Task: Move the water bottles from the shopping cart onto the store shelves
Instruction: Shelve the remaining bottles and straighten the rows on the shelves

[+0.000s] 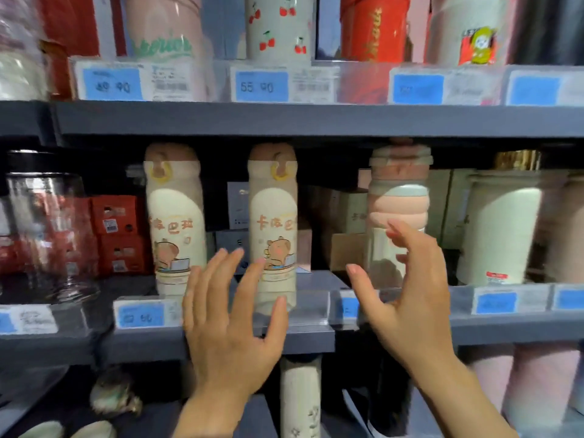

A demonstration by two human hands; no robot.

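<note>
Grey store shelves (316,121) fill the view, blue price tags (140,316) along their edges. Nearest, the left hand (227,330) is spread flat, fingers straight, fingertips at the base of the right capybara bottle (273,229), thumb by its lower right side. The right hand (407,298) is open too, fingers loosely bent, in front of the pink-banded bottle (398,213) just right of it. A second capybara bottle (173,216) stands left, a glass jar (47,235) beyond that.
</note>
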